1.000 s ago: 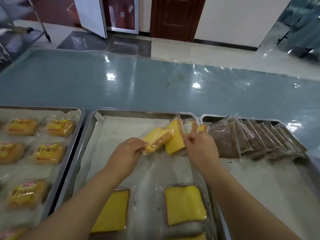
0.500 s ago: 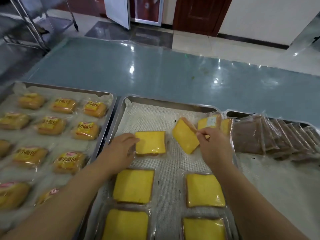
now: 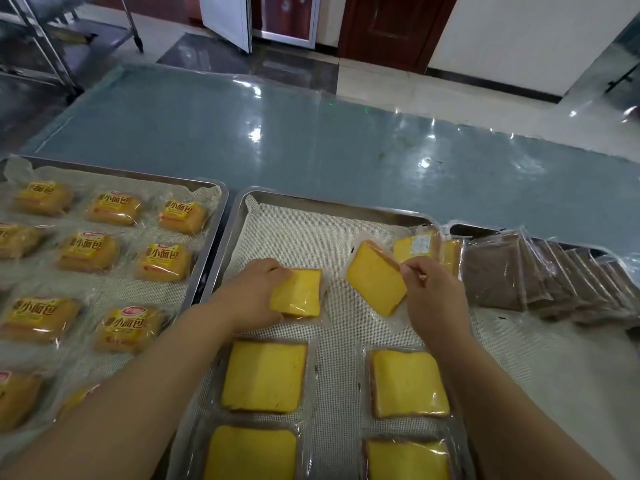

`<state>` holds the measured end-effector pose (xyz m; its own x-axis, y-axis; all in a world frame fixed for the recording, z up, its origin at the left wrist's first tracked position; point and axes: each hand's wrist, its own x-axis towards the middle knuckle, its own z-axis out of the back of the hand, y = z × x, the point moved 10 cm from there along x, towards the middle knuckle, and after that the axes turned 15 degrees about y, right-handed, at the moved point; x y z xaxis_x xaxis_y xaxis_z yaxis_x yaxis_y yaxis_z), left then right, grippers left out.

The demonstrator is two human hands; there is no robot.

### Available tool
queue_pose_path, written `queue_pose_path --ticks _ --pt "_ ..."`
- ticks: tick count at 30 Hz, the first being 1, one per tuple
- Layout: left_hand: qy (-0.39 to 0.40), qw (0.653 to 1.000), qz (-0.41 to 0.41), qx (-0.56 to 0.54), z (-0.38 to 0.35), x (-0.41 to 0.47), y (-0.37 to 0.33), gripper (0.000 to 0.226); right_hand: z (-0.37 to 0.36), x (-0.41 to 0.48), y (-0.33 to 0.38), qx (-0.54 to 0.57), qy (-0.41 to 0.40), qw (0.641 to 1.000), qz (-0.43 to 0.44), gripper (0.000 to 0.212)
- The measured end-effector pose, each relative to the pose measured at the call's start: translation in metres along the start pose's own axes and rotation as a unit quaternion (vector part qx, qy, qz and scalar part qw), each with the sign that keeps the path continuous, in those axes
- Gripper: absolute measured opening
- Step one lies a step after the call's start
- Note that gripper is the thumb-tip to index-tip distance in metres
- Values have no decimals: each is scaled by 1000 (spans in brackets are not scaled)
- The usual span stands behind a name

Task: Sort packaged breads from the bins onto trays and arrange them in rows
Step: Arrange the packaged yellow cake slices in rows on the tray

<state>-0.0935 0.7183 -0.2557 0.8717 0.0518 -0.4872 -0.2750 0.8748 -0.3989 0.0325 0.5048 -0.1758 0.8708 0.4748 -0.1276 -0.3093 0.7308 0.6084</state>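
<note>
A steel tray [image 3: 322,206] lined with white mesh sits in the middle. On it lie several flat yellow cake slices in clear packs, set in two columns. My left hand [image 3: 252,294] grips the left edge of a yellow slice [image 3: 299,294] lying flat in the left column. My right hand [image 3: 433,296] pinches the wrapper of a second yellow slice [image 3: 375,277], which is tilted above the right column. Two more yellow packs [image 3: 420,245] lean at the tray's far right corner.
A left tray [image 3: 214,216] holds rows of small labelled golden breads [image 3: 162,261]. A right tray carries a leaning row of brown packaged slices [image 3: 540,278]. Beyond lies a glossy blue table top [image 3: 311,140], with floor, doors and a metal rack behind.
Both hands carried yellow slices from the far corner pile toward me. The left slice now lies flat in its column; the right slice came down, still tilted. The camera tilted down and left.
</note>
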Motion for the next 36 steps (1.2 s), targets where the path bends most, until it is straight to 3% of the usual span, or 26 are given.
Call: queue_pose_path --ticks 12,16,20,23,26,30,32,36 --pt "48 999 20 10 -8 -18 10 79 -6 3 14 10 10 1000 18 16" --pt "-37 995 -2 -88 15 -17 -2 73 -7 15 29 44 43 997 48 11" --pt "-96 971 -32 -215 41 -8 -17 69 -18 30 43 86 117 987 67 12" --pt "-112 950 -42 -288 53 2 -22 42 -24 39 46 149 143 975 76 16" --pt "-178 924 -15 -337 66 6 -5 19 -21 47 34 180 110 976 51 24" --pt "-246 903 67 -345 78 5 31 25 -27 52 11 153 97 983 7 41" --pt "-240 902 105 -342 76 11 48 27 -38 52 5 135 115 984 4 42" --pt "-157 962 160 -157 64 33 57 62 -61 52 -3 85 155 984 -1 45"
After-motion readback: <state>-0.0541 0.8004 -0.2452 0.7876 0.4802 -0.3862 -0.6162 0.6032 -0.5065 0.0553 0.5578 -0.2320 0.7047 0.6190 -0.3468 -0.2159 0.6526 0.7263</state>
